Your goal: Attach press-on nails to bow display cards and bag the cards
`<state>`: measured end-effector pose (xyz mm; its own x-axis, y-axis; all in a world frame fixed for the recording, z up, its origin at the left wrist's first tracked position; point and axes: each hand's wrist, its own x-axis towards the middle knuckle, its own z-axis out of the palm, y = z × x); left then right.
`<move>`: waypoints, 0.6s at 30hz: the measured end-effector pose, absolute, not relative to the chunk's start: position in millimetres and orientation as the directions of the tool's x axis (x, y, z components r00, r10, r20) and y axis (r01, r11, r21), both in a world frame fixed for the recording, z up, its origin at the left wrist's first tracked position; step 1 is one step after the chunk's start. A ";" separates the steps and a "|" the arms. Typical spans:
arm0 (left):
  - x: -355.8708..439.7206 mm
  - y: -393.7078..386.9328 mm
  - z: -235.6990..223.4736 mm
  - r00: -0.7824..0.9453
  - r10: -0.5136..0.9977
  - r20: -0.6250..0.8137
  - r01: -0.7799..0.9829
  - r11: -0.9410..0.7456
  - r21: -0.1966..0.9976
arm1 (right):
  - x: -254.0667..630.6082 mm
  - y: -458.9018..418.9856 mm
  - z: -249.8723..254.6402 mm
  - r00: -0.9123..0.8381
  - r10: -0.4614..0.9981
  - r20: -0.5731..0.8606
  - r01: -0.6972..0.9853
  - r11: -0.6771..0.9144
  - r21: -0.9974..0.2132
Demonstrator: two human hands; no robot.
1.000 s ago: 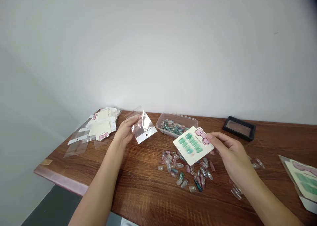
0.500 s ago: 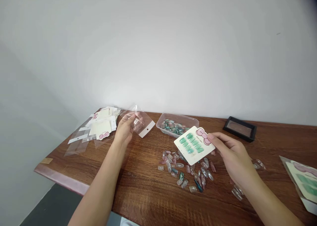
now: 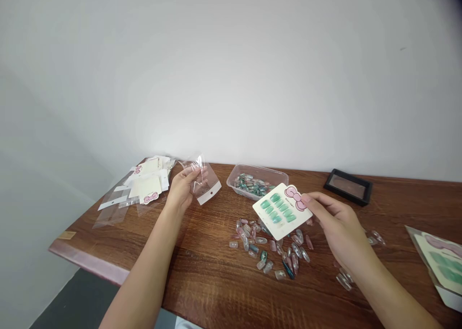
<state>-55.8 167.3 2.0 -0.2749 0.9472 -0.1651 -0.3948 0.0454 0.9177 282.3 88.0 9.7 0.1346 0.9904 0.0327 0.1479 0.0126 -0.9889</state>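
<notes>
Pinched in my left hand (image 3: pixel 183 187) is a clear plastic bag (image 3: pixel 208 177) with a white header strip that has a small hole. My right hand (image 3: pixel 334 218) grips a cream card (image 3: pixel 282 211) by its pink bow corner, between thumb and fingers. Rows of green press-on nails are stuck on that card, tilted toward me. Below the card, a loose spread of press-on nails (image 3: pixel 269 249) in clear, pink and teal lies on the table; the card hides some of them. The bag and the card are apart.
A clear plastic tub (image 3: pixel 279 175) of more nails stands near the wall. At left lies a pile of bow cards and clear bags (image 3: pixel 146 184). A black frame box (image 3: pixel 349 186) sits back right, and a bagged nail card (image 3: pixel 442 261) lies at the right edge of the wooden table (image 3: pixel 212 281).
The bag in my left hand has turned, its white header strip swinging slightly down and left. My right hand and the nail card stay almost where they were.
</notes>
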 end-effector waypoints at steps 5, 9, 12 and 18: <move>-55.3 165.8 3.7 -0.309 0.941 -0.137 -0.402 0.001 0.916 | 282.3 86.9 11.2 0.139 0.990 0.032 0.132 0.014 -0.991; -56.6 166.9 3.2 -0.333 0.930 -0.154 -0.414 0.002 0.910 | 282.0 87.6 11.1 0.130 0.991 0.012 0.131 -0.006 -0.991; -57.6 167.5 3.9 -0.281 0.937 -0.206 -0.421 0.073 0.904 | 281.9 88.3 10.3 0.132 0.991 0.024 0.141 0.005 -0.990; -55.2 164.6 6.7 -0.215 0.952 -0.218 -0.393 0.120 0.912 | 283.4 88.9 7.9 0.128 0.991 0.040 0.149 0.021 -0.989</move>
